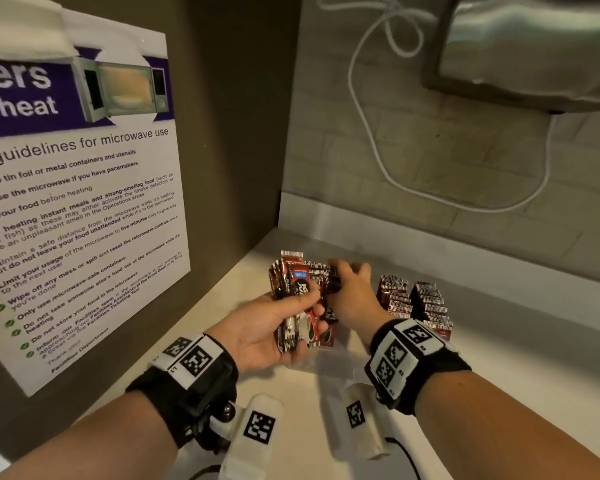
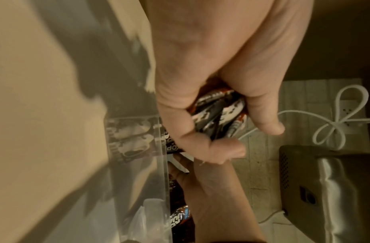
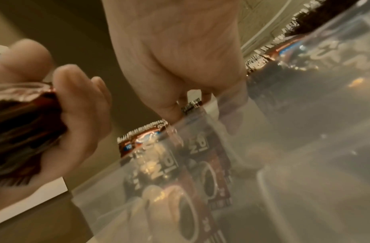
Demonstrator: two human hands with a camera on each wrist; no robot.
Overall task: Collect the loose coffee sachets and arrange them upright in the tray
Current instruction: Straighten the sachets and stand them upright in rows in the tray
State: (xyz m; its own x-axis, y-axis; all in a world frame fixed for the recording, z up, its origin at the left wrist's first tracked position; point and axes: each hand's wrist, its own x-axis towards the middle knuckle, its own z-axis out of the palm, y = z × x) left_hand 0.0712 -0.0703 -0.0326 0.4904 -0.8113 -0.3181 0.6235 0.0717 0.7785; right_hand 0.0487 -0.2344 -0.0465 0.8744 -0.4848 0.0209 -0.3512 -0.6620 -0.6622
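Your left hand (image 1: pixel 267 332) grips a fanned bundle of coffee sachets (image 1: pixel 293 296), dark brown and red packets printed with a coffee cup and crimped at the ends, held upright above the counter. Just to the right, the clear plastic tray (image 3: pixel 304 148) stands on the pale countertop with more sachets (image 1: pixel 414 303) already packed upright in two rows at its right end, their crimped tops in line. A few sachets (image 3: pixel 159 156) stand upright at the tray's left end, seen through its transparent wall, where your right hand (image 1: pixel 349 292) reaches down among them.
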